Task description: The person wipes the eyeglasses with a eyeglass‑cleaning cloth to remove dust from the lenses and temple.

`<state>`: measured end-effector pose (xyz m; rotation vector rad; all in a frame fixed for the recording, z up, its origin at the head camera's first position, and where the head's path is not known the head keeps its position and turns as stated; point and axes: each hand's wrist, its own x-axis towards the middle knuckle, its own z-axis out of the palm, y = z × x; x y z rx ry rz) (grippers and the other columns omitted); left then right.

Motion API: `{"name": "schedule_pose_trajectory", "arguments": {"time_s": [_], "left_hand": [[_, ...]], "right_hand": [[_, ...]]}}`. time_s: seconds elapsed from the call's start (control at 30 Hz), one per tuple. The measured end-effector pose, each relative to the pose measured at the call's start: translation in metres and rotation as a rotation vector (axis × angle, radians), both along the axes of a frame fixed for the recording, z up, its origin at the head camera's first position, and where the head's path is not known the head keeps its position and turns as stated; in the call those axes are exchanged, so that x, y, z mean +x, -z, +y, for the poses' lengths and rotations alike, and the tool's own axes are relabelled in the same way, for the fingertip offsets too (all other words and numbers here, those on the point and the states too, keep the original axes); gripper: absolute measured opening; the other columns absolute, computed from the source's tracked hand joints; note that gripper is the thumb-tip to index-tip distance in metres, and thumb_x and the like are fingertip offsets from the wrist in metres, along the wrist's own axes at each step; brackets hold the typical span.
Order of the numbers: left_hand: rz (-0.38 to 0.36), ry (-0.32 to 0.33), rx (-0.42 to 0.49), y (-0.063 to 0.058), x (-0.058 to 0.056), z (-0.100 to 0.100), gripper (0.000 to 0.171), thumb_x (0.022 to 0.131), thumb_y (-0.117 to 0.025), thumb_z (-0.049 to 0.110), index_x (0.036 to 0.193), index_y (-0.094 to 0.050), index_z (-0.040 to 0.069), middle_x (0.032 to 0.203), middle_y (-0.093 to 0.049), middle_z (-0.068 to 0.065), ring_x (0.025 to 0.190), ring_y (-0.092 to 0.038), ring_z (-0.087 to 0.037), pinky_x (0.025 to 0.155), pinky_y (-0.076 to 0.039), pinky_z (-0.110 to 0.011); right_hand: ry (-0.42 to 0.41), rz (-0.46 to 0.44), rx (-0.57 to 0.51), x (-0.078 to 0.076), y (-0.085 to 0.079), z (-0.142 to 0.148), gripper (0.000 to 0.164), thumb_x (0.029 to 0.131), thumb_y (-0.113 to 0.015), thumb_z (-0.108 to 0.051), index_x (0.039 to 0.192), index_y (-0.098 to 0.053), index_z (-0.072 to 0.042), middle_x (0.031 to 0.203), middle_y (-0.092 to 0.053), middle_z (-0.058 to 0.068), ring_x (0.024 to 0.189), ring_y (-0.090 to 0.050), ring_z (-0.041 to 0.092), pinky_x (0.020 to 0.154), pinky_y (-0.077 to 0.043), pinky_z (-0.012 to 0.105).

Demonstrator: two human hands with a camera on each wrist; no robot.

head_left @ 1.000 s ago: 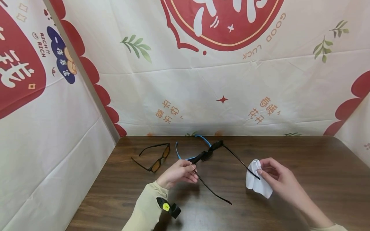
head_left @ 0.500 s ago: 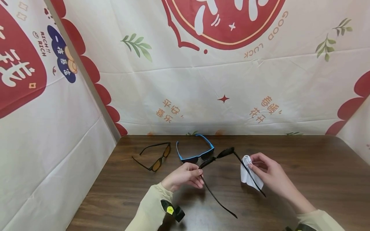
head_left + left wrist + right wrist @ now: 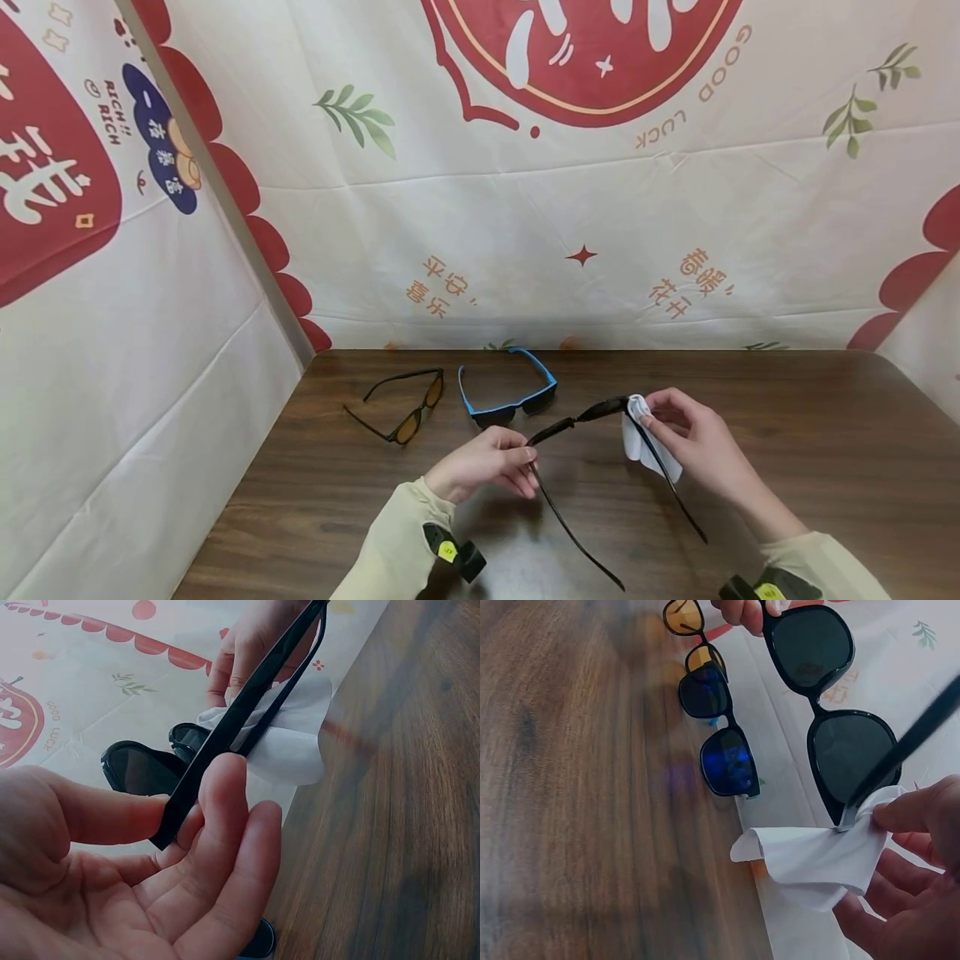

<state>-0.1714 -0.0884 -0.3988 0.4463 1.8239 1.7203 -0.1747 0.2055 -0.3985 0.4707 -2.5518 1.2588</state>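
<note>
Black sunglasses (image 3: pixel 600 409) with dark lenses are held up over the table, both temples unfolded and pointing toward me. My left hand (image 3: pixel 491 463) pinches them at the left hinge corner between thumb and fingers, as the left wrist view shows up close. In my right hand (image 3: pixel 701 446), thumb and fingers pinch a white cloth (image 3: pixel 810 862). The cloth lies against the right hinge corner, where the temple meets the front, and its loose end hangs down. Seen from the right wrist, both dark lenses (image 3: pixel 851 754) face the camera.
Blue-framed sunglasses (image 3: pixel 498 414) rest unfolded on the wooden table (image 3: pixel 795 467), just behind my left hand. Left of them lie black-framed glasses (image 3: pixel 408 427) with amber lenses. A printed white cloth backdrop (image 3: pixel 510 217) rises behind the table, with another hanging (image 3: pixel 150 350) at the left.
My left hand has moved slightly right and toward me with the black sunglasses, uncovering the blue pair. My right hand has brought the white cloth left and up from the temple tip to the hinge corner.
</note>
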Motion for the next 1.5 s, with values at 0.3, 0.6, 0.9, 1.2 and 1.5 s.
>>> {"name": "schedule_pose_trajectory", "arguments": {"time_s": [0.3,0.6,0.9,1.2,1.5], "left_hand": [[0.015,-0.077,0.002,-0.002,-0.006,-0.002,0.019,0.099,-0.047,0.003,0.094,-0.056,-0.013,0.078,-0.067,-0.018,0.063,-0.065,-0.012,0.074,-0.056,-0.041],[0.022,-0.173,0.010,-0.001,-0.017,-0.011,0.019,0.099,-0.048,0.004,0.092,-0.058,-0.009,0.080,-0.067,-0.020,0.065,-0.066,-0.015,0.080,-0.054,-0.047],[0.031,-0.227,0.026,0.001,-0.026,-0.019,0.018,0.099,-0.047,0.003,0.096,-0.058,-0.010,0.080,-0.068,-0.017,0.067,-0.067,-0.015,0.075,-0.056,-0.039],[0.049,-0.267,-0.001,0.003,-0.030,-0.025,0.020,0.100,-0.047,0.004,0.102,-0.056,-0.014,0.079,-0.068,-0.014,0.067,-0.067,-0.013,0.076,-0.056,-0.040],[0.050,-0.249,0.008,0.001,-0.027,-0.025,0.019,0.099,-0.048,0.005,0.101,-0.057,-0.012,0.082,-0.068,-0.018,0.067,-0.067,-0.014,0.076,-0.055,-0.040]], "right_hand": [[0.010,0.002,-0.005,0.004,0.004,0.003,0.014,0.090,-0.067,-0.004,0.102,-0.062,-0.003,0.095,-0.066,0.006,0.085,-0.059,0.003,0.072,-0.049,0.015],[-0.047,0.008,-0.047,0.009,0.002,0.006,0.013,0.089,-0.067,-0.002,0.101,-0.061,-0.003,0.093,-0.066,0.006,0.078,-0.062,0.007,0.067,-0.050,0.019],[-0.151,0.020,-0.025,0.014,-0.003,0.010,0.022,0.088,-0.066,0.001,0.109,-0.063,-0.004,0.093,-0.065,0.004,0.078,-0.062,0.009,0.067,-0.051,0.023],[-0.275,-0.047,-0.051,0.031,-0.012,0.014,0.020,0.088,-0.066,0.001,0.107,-0.065,-0.008,0.090,-0.066,-0.002,0.074,-0.063,0.012,0.057,-0.051,0.028],[-0.339,0.004,-0.071,0.032,-0.012,0.007,0.021,0.085,-0.070,0.001,0.102,-0.065,-0.010,0.087,-0.065,0.004,0.076,-0.062,0.012,0.062,-0.050,0.022]]}}
